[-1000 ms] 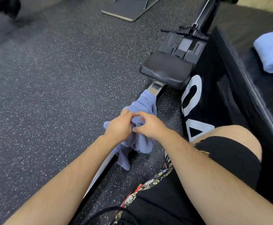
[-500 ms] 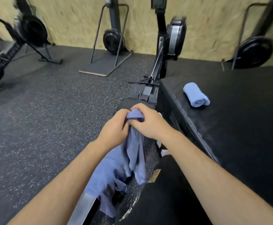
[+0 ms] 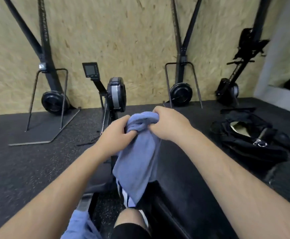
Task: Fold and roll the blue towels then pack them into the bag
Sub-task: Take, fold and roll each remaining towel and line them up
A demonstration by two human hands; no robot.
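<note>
A blue towel hangs in front of me, bunched at its top edge. My left hand grips the bunched top from the left, and my right hand grips it from the right, fingers curled into the cloth. The towel's lower end dangles over the edge of the black padded box. Another piece of blue towel shows at the bottom, beside my left forearm. An open black bag lies on the box to the right, apart from both hands.
A rowing machine with a monitor stands straight ahead, its rail running toward me. Several upright machines lean against the chipboard wall. Speckled rubber floor spreads to the left. My knee is at the bottom.
Both hands have lifted the towel up off the rower rail to chest height. The view has swung up and right, and the black bag has come into sight.
</note>
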